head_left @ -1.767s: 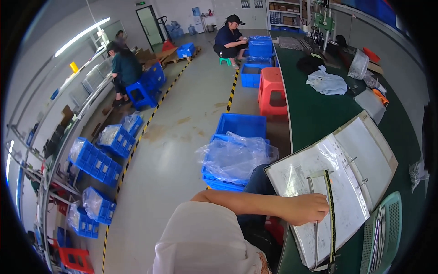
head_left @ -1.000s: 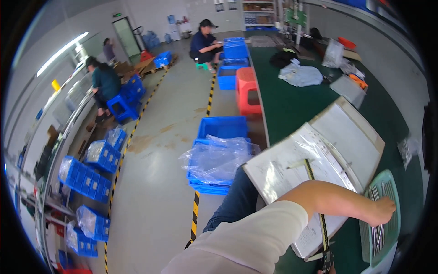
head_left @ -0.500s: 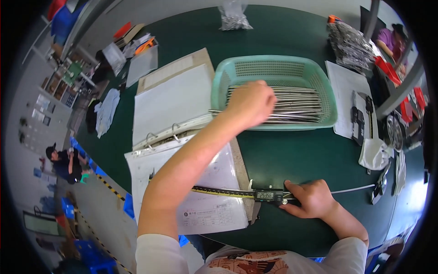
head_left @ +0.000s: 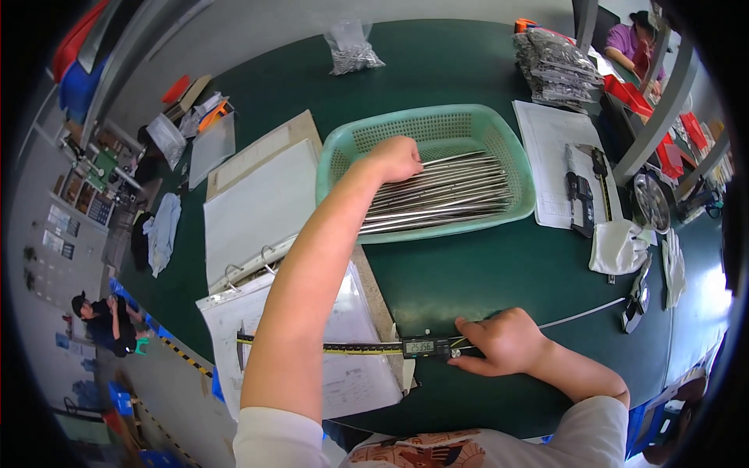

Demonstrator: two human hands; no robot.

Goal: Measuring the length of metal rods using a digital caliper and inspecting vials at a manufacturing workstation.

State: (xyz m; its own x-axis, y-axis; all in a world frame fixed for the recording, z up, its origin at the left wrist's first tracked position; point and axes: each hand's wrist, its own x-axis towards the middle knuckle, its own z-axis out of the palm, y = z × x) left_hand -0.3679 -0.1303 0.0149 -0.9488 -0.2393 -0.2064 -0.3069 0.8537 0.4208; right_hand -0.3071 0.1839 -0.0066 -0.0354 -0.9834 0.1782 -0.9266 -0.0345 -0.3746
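Note:
My left hand (head_left: pixel 395 158) reaches into a pale green plastic basket (head_left: pixel 499 125), its fingers closed at the upper edge of a pile of thin metal rods (head_left: pixel 460 191). It looks pinched on a rod there, though the fingertips are partly hidden. My right hand (head_left: pixel 509 342), thumb and fingers closed, grips the slider end of a digital caliper (head_left: pixel 419 348). The caliper lies sideways in front of me, its jaws opened wide. My left forearm covers part of its scale. Its thin bar (head_left: pixel 581 311) sticks out to the right beyond my hand.
An open ring binder (head_left: pixel 265 210) with sheets lies at the left, under the caliper's jaw end. Bagged small metal parts (head_left: pixel 555 69) are stacked at the far right. Nearer are a clipboard of measuring tools (head_left: pixel 538 164) and a white glove (head_left: pixel 616 246). Other people work beyond the table.
The whole view has shifted, so table things appear further left and slightly lower. My left hand, blurred before, now shows sharply at the rods. My right hand keeps its grip on the caliper.

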